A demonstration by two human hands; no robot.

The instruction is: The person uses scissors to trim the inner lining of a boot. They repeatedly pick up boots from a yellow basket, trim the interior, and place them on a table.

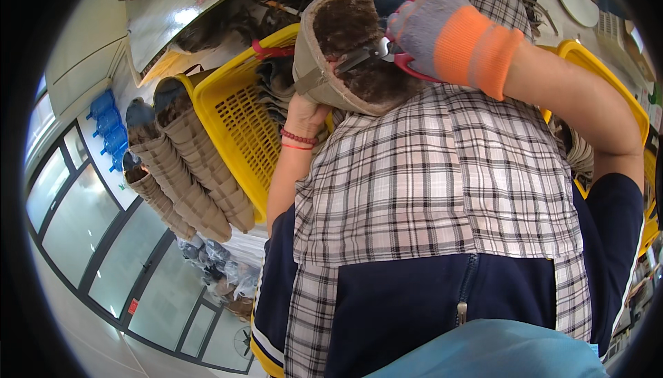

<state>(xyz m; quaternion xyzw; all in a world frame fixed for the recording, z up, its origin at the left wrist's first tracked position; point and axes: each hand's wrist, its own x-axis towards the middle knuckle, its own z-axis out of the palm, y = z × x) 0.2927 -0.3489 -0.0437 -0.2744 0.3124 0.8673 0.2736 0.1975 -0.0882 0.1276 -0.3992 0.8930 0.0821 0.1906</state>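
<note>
My left hand (306, 117), bare with red bracelets at the wrist, grips a khaki cap (315, 50) by its lower left side. Most of its fingers are behind the cap. Brown fur (345, 22) lines the inside, which is turned up toward me, and a dark blue patch shows at the top. In a grey and orange knit glove, my right hand (435, 36) is closed on red-handled scissors (382, 48). Their blades point left into the cap, against the fur near its left inner edge. Whether the blades are cutting I cannot make out.
A yellow plastic basket (238, 126) with folded dark pieces stands left of the cap, a red handle at its rim. Stacks of similar khaki caps (183, 171) lean farther left. Another yellow basket (615, 88) is at my right. Checked cloth (394, 184) covers my lap.
</note>
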